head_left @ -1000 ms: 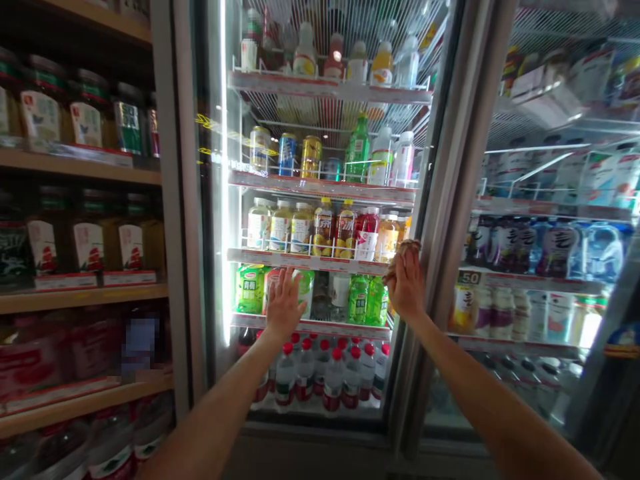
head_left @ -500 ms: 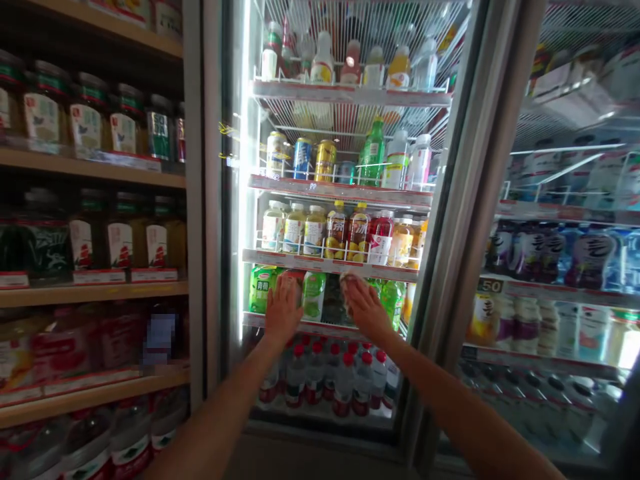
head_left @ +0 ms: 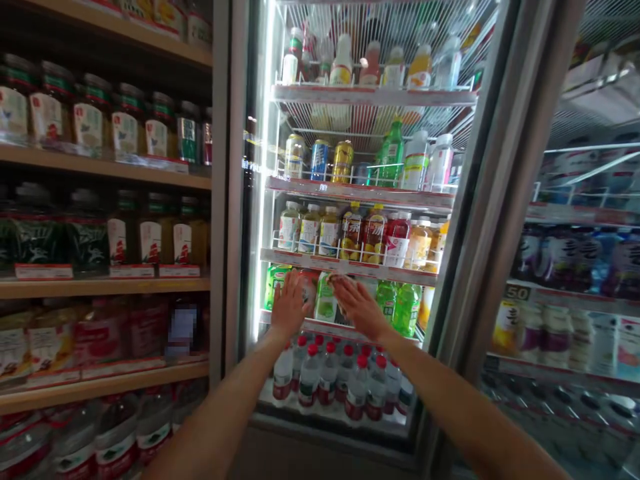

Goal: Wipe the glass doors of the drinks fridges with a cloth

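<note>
My left hand [head_left: 291, 305] is raised against the glass door [head_left: 255, 200] of a lit drinks fridge, level with its lower shelf. Its fingers are stretched out, and I see nothing held in it. Just to the right, my right hand [head_left: 361, 307] is flattened over a crumpled pale cloth [head_left: 334, 279], mostly hidden under the fingers. Behind the glass, between the hands, a light green bottle [head_left: 326, 307] shows in part. Two green bottles [head_left: 407, 311] stand right of my right hand, and a green pack [head_left: 275, 283] is left of my left hand.
Bottles with red caps [head_left: 329, 377] fill the fridge bottom. A metal door frame [head_left: 463, 267] borders the right side, with another drinks fridge beyond it. Wooden shelves [head_left: 115, 288] of bottles stand at the left.
My right hand has slid left with the cloth, closer to my left hand, and now partly covers the light green bottle. The view has turned slightly left.
</note>
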`<state>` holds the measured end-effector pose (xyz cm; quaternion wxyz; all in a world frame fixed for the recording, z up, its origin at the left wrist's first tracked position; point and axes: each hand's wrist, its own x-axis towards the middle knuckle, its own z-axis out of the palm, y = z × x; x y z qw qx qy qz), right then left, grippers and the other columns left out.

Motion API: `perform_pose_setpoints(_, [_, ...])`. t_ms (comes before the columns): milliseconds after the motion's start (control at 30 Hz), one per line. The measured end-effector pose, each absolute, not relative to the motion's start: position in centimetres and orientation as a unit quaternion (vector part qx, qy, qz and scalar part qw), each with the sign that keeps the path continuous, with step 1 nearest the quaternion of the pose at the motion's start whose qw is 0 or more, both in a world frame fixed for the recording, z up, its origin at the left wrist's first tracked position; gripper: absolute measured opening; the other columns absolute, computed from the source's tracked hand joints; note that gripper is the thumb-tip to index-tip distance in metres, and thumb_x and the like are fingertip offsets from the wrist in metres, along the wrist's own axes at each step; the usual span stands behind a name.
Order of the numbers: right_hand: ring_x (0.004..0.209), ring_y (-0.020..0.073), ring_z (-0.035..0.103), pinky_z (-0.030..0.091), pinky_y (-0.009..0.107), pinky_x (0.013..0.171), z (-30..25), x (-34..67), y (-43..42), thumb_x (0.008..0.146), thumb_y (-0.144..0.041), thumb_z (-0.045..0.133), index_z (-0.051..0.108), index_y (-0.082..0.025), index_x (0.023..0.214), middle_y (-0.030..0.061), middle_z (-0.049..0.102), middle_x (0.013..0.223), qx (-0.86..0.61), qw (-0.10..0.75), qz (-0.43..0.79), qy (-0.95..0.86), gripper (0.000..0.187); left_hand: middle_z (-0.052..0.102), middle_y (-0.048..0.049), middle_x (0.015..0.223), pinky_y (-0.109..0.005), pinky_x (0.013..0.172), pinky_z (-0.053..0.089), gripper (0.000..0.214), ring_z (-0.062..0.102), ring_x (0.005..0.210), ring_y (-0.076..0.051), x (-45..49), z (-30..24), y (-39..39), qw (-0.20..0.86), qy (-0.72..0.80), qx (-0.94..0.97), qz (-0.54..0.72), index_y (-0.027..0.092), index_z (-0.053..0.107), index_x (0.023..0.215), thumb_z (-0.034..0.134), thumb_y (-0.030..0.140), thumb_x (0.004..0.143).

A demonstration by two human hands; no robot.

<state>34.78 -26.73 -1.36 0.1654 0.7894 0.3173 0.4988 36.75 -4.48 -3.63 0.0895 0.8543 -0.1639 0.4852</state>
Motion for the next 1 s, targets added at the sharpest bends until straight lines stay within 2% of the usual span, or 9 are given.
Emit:
perform_pose_setpoints(133, [0.140, 0.0212, 0.020, 0.019, 0.047, 0.113, 0.8, 35.8, -24.7, 0.087, -0.017, 0.042, 0.033, -0.017, 0.141, 0.0094, 0.037, 0.146, 0.798, 0.108, 0.538, 0.247, 0.055, 0.027, -0.0181, 0.148, -0.050, 0.109, 0.027, 0.066, 0.021, 0.138, -0.030, 36.8, -3.5, -3.7, 0.091, -0.157, 0.859, 0.480, 0.010, 0.031, 0.139, 0.056, 0.026, 0.079])
perform_pose_setpoints(333, [0.140, 0.0212, 0.021, 0.021, 0.046, 0.113, -1.4, 36.2, -22.2, 0.085, -0.014, 0.045, 0.036, -0.018, 0.139, 0.0071, 0.036, 0.147, 0.785, 0.171, 0.493, 0.334, 0.055, 0.030, -0.0186, 0.147, -0.048, 0.109, 0.028, 0.063, 0.025, 0.137, -0.030, 36.6, -2.9, -2.0, 0.076, -0.137, 0.876, 0.456, 0.009, 0.036, 0.136, 0.057, 0.026, 0.079])
perform_pose_setpoints(533, [0.141, 0.0224, 0.017, 0.016, 0.047, 0.114, 0.5, 37.3, -19.3, 0.088, -0.018, 0.042, 0.036, -0.015, 0.139, 0.0101, 0.034, 0.147, 0.799, 0.127, 0.522, 0.272, 0.051, 0.028, -0.0181, 0.148, -0.050, 0.109, 0.028, 0.060, 0.023, 0.138, -0.030, 37.6, -2.6, 1.0, 0.057, -0.125, 0.875, 0.465, 0.009, 0.037, 0.136, 0.054, 0.027, 0.081])
perform_pose_setpoints(733, [0.140, 0.0189, 0.022, 0.020, 0.043, 0.114, -1.8, 37.9, -17.3, 0.088, -0.015, 0.041, 0.037, -0.017, 0.139, 0.0076, 0.037, 0.146, 0.773, 0.178, 0.487, 0.366, 0.051, 0.027, -0.0165, 0.148, -0.051, 0.108, 0.028, 0.060, 0.023, 0.138, -0.029, 38.7, -2.9, 4.5, 0.041, -0.123, 0.882, 0.453, 0.010, 0.034, 0.138, 0.052, 0.027, 0.083])
perform_pose_setpoints(900, [0.138, 0.0227, 0.027, 0.019, 0.046, 0.113, -0.9, 39.0, -14.8, 0.088, -0.013, 0.039, 0.040, -0.014, 0.136, 0.0082, 0.040, 0.144, 0.764, 0.151, 0.543, 0.314, 0.048, 0.026, -0.0163, 0.149, -0.049, 0.110, 0.026, 0.061, 0.023, 0.138, -0.028, 39.0, -2.3, 6.7, 0.042, -0.098, 0.889, 0.445, 0.008, 0.032, 0.139, 0.049, 0.031, 0.084])
perform_pose_setpoints(1000, [0.138, 0.0221, 0.025, 0.018, 0.045, 0.114, -1.5, 39.0, -13.8, 0.088, -0.013, 0.039, 0.042, -0.013, 0.135, 0.0074, 0.040, 0.144, 0.750, 0.162, 0.535, 0.354, 0.047, 0.026, -0.0161, 0.149, -0.048, 0.110, 0.027, 0.061, 0.024, 0.138, -0.028, 39.1, -2.0, 8.3, 0.040, -0.081, 0.887, 0.453, 0.009, 0.033, 0.139, 0.049, 0.029, 0.083])
